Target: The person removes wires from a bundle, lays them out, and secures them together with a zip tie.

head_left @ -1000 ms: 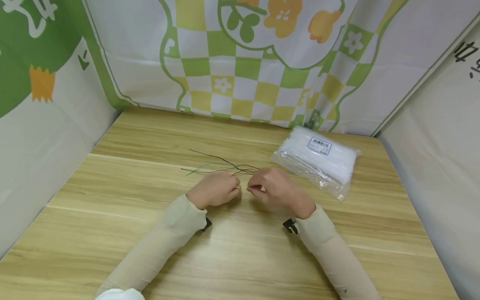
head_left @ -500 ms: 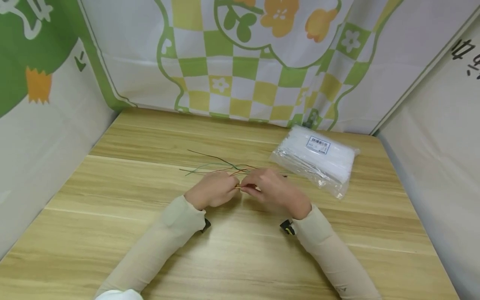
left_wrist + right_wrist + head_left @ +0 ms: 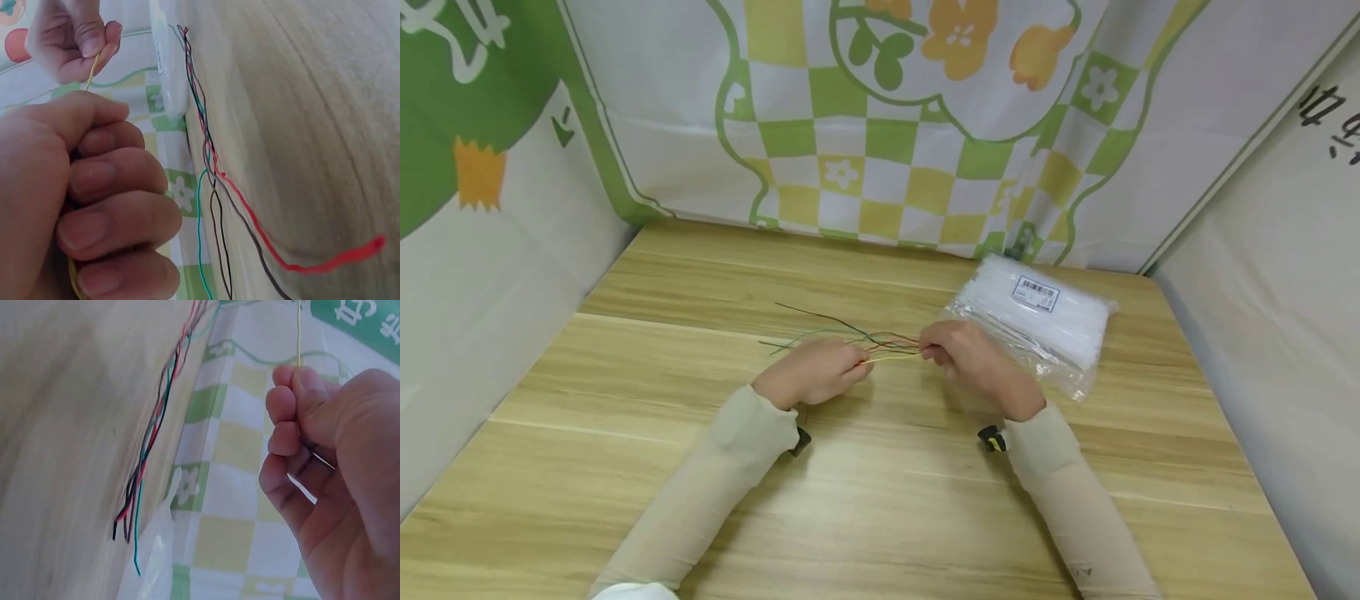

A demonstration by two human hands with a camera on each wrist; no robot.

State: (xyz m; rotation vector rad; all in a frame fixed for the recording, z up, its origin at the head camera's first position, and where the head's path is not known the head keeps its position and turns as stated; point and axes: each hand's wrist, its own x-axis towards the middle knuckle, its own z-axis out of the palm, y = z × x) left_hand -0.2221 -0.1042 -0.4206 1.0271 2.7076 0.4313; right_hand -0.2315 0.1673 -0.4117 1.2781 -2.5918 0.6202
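Note:
A thin yellow wire point(image 3: 892, 358) runs between my two hands in the head view, pulled nearly straight. My left hand point(image 3: 812, 371) grips it with all fingers curled, and a short yellow length shows below the fist in the left wrist view. A trace of red is visible inside that fist. Thumb and forefinger of my right hand point(image 3: 981, 358) pinch the wire's other part, the remaining fingers loosely bent. Just behind the hands, a loose bundle of red point(image 3: 247, 215), green point(image 3: 199, 231) and dark wires point(image 3: 164, 403) lies on the table, crossing one another.
A clear plastic bag point(image 3: 992, 332) of white strips, with a barcode label point(image 3: 1036, 293), lies at the back right beyond my right hand. Patterned cloth point(image 3: 887, 183) hangs along the back of the wooden table point(image 3: 880, 500), with more cloth on both sides.
My hands, close together half a second ago, have moved apart: the right one to the right, the left slightly left. A longer stretch of yellow wire now shows between them.

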